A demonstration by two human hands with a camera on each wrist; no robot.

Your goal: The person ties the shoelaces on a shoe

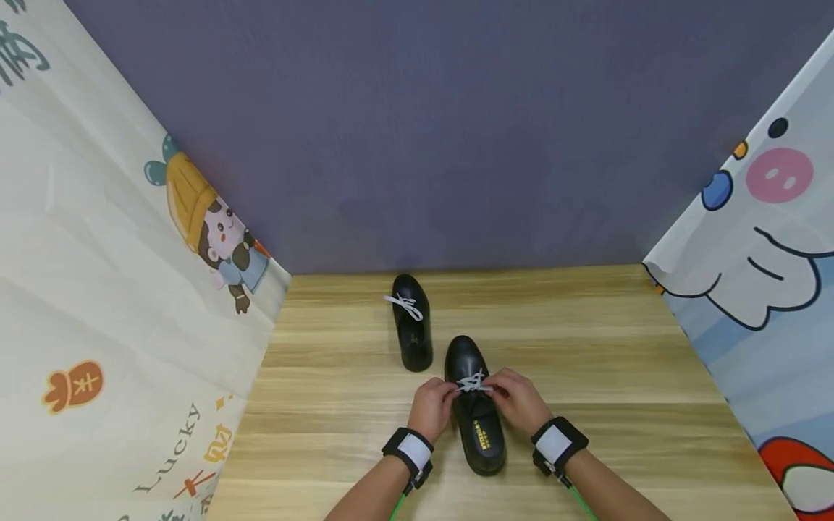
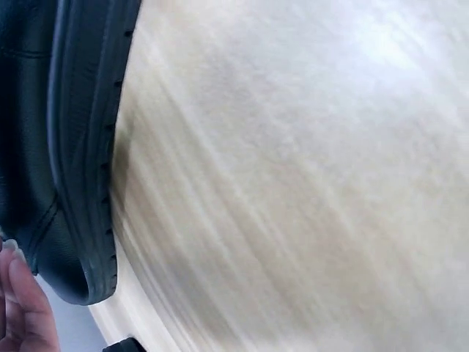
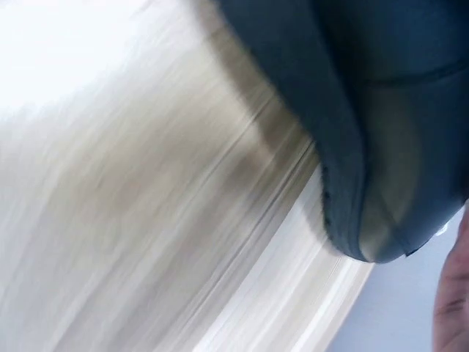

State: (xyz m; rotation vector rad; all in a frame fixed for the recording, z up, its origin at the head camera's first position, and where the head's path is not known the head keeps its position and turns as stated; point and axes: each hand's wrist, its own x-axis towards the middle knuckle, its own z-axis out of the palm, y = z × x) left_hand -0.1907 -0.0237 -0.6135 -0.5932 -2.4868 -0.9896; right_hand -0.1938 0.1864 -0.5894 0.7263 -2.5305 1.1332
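A black leather shoe [image 1: 465, 353] stands upright on the wooden surface, toe pointing away from me, with a white shoelace [image 1: 472, 382] across its front. On the lace's left side, my left hand [image 1: 430, 411] pinches one part between thumb and fingers. My right hand [image 1: 520, 402] pinches the lace on the opposite side. Whether they hold loops or loose ends is too small to tell. The left wrist view shows the shoe's side [image 2: 80, 147] and some fingertips [image 2: 26, 301]; the right wrist view has the shoe [image 3: 396, 132] blurred, with part of my right hand [image 3: 453, 293] at the edge.
The matching black shoe [image 1: 413, 341] stands farther off to the left, its white lace [image 1: 409, 307] lying over the front. A grey-purple panel [image 1: 456, 145] borders the wooden surface [image 1: 586, 340] at the back. Printed cloths [image 1: 98, 275] hang along both sides.
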